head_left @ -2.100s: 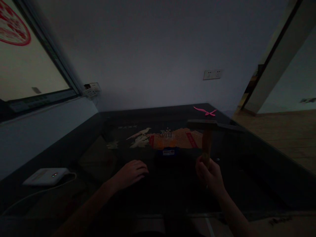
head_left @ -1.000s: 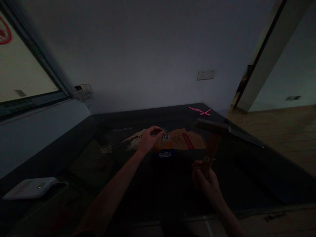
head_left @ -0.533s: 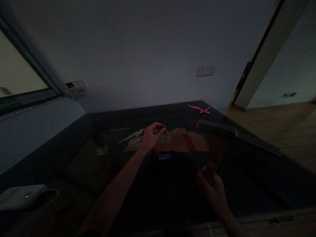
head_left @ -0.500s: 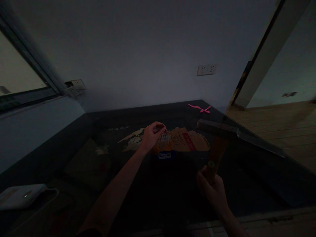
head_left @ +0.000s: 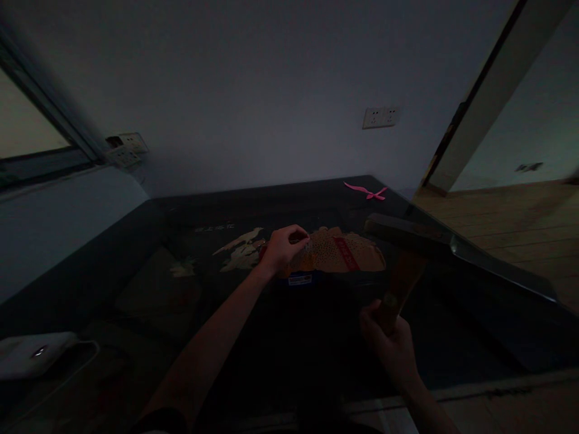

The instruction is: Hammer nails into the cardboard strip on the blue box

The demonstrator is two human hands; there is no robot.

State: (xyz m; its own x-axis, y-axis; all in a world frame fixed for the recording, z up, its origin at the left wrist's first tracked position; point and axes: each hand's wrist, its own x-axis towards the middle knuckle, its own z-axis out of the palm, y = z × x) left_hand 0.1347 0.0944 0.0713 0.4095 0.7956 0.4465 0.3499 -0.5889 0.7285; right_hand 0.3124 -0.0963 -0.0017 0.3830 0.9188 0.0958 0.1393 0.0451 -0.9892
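My left hand (head_left: 284, 248) is over the middle of the dark tabletop, thumb and fingertips brought together. Whatever is pinched there, if anything, is too small and dim to make out. Right beneath those fingers lies a small orange and blue packet (head_left: 300, 279) with a white label, partly covered by the hand. My right hand (head_left: 392, 339) is wrapped around the wooden handle of a hammer (head_left: 409, 234). Its long dark metal head is raised above the table, to the right of the packet, pointing away to the right.
A patterned tan print with a red band (head_left: 347, 253) shows on the dark table (head_left: 253, 199). A pink ribbon (head_left: 373, 194) lies at the back right corner. On the left is a white device (head_left: 38, 355) with a cable. A wall socket (head_left: 380, 117) is behind.
The hammer head has swung slightly to the right and appears nearer. My left hand has shifted a little to the right over the packet, its fingers still pinched. The view has tilted slightly.
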